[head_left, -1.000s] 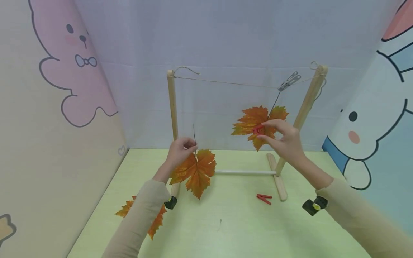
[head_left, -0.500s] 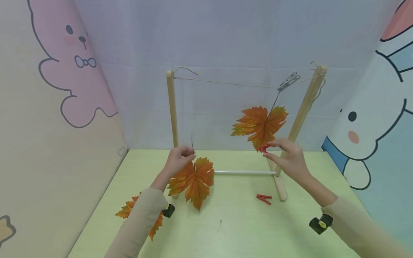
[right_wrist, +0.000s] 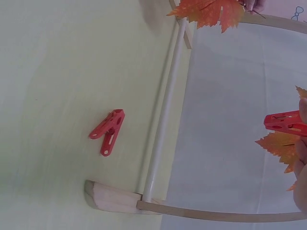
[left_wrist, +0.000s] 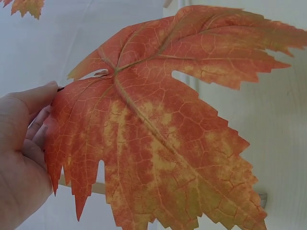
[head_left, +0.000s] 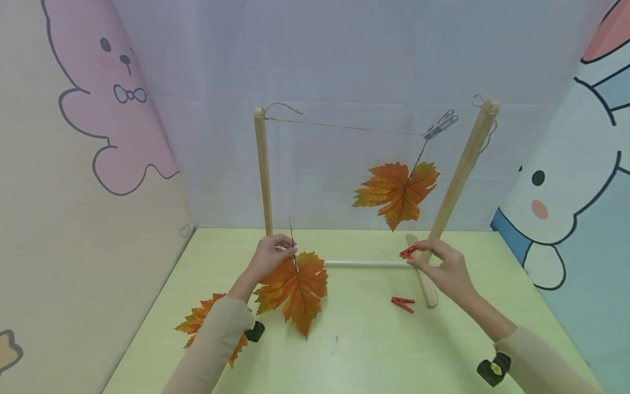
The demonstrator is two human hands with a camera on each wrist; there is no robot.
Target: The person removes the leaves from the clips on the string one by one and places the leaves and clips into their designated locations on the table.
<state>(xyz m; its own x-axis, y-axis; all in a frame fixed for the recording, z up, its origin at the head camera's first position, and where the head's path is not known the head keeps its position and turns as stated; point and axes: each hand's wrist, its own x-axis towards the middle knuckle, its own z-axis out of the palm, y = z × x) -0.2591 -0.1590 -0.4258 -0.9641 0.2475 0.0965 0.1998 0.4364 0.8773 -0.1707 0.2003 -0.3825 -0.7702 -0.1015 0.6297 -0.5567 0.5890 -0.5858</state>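
Note:
My left hand (head_left: 271,256) pinches the thin dark stem of an orange maple leaf (head_left: 298,293), which hangs tip down over the table. In the left wrist view that leaf (left_wrist: 158,110) fills most of the picture and covers part of the fingers. Over at the right, my right hand (head_left: 444,268) pinches a red clothespin (head_left: 407,252) between thumb and fingers, in front of the frame's right post. From the string (head_left: 344,127) a second maple leaf (head_left: 397,189) hangs by its stem in a grey clothespin (head_left: 440,125).
Another red clothespin (head_left: 403,304) lies on the table. A third maple leaf (head_left: 197,318) rests at the left, partly under the left sleeve. The wooden frame's left post (head_left: 263,169) and right post (head_left: 460,175) carry the string, with a white rod (head_left: 366,264) low between them.
Both hands have come down, the left with its maple leaf, the right with the red clothespin, which has moved from in front of the hanging leaf to below it and slightly right.

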